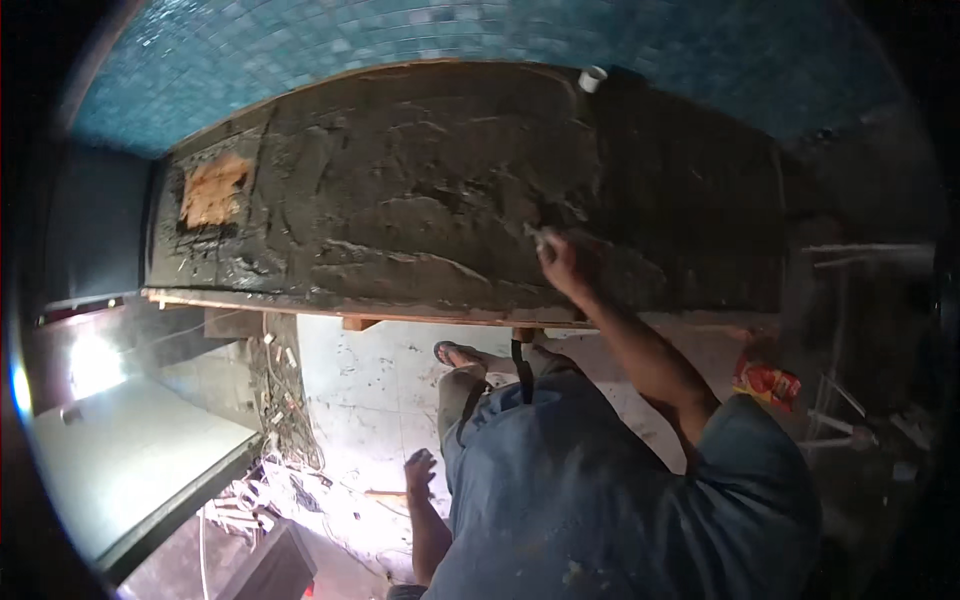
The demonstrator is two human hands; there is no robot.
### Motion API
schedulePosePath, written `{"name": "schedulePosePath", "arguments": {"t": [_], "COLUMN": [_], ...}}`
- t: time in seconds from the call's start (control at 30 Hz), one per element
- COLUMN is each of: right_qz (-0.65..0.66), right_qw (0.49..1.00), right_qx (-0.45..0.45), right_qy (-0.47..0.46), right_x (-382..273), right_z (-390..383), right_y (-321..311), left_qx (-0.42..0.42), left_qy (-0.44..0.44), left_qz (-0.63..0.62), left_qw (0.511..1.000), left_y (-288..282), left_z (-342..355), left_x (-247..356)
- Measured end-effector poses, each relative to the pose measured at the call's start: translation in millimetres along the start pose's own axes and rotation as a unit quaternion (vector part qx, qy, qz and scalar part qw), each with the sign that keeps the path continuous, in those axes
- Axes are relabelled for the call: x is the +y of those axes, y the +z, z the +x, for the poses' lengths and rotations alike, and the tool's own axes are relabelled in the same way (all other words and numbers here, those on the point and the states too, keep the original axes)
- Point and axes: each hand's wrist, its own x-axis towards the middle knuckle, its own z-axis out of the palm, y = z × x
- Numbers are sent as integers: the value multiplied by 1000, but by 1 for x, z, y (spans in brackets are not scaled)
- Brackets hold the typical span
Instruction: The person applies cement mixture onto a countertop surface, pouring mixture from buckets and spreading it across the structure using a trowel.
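Note:
My right hand (560,260) is closed on a small trowel or scraper (540,233), its metal part against the dark, wet mortar (400,200) spread over a long counter slab. The mortar is uneven, with ridges and smears. At the slab's left, a squarish patch (208,190) of bare orange-brown board shows. My left hand (418,470) hangs low beside my left leg, fingers curled round something dark that I cannot make out.
Blue mosaic tile wall (420,30) backs the slab, with a white cup (591,80) near it. A wooden edge (360,322) runs along the front. Below are debris (285,480) on the pale floor, a red packet (765,382) at right, and a white-topped unit (130,460) at left.

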Motion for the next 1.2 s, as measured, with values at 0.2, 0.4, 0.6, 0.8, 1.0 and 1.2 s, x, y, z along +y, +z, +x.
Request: {"name": "schedulePosePath", "arguments": {"t": [0.2,0.4,0.6,0.8,1.0,1.2], "right_qz": [-15,-5,313,268,162,159], "right_qw": [994,978,892,947,980,972], "right_qx": [-9,143,-113,-59,-107,-171], "right_qy": [111,150,307,165,51,-35], "right_x": [67,229,73,-34,-198,-316], "right_z": [-51,-100,-93,-47,-49,-49], "right_y": [-60,15,31,125,160,173], "left_qx": [53,-11,16,16,101,134], "left_qy": [98,96,138,210,204,29], "left_qz": [-44,56,35,-1,-36,-92], "left_qw": [993,994,990,978,973,986], "left_y": [8,5,-9,-20,-49,-55], "left_z": [-18,-1,20,24,1,-31], "left_x": [51,74,52,42,-54,-163]}}
